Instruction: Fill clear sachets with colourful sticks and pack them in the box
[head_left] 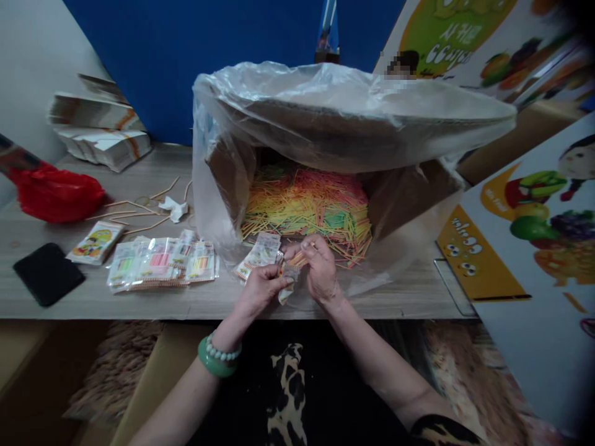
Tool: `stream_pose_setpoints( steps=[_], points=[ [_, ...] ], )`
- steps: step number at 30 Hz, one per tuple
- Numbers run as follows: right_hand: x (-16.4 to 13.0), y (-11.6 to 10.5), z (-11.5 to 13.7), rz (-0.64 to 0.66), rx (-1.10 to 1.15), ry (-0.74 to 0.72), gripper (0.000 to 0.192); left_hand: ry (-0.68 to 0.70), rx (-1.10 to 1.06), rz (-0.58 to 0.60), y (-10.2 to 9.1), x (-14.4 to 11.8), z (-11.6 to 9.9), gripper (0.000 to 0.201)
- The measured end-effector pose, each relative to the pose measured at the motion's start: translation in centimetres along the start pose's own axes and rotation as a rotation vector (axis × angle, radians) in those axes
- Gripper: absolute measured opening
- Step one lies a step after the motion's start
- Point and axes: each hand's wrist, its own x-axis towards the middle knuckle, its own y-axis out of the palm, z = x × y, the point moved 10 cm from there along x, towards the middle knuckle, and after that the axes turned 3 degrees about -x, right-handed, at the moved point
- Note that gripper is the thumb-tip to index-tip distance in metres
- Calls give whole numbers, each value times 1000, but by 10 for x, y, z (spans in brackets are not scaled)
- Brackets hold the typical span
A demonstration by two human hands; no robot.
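Observation:
Close to the table's front edge, my left hand (266,288) grips a small clear printed packet (287,290) between thumb and fingers. Just to its right, my right hand (320,269) is closed around a bunch of thin coloured sticks (303,256), their ends at the packet's mouth. Whether any stick is inside the packet, I cannot tell. Behind both hands lies an open carton lined with a plastic bag (223,186), holding a heap of yellow, pink, orange and green sticks (307,204). Several flat packets (260,253) lie beside my left hand.
Filled packets (160,263) lie in rows on the left, near a small printed box (96,243) and a black flat object (48,274). Farther back are loose sticks (134,207), a red plastic bag (58,193) and stacked folded cartons (100,127). Large printed boxes (534,248) stand on the right.

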Motion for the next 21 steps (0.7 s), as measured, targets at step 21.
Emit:
stream_pose_setpoints(
  steps=[21],
  points=[
    [4,-10,-7,-21,-103,137,21,150,144,-28,-5,-5,-17,30]
  ],
)
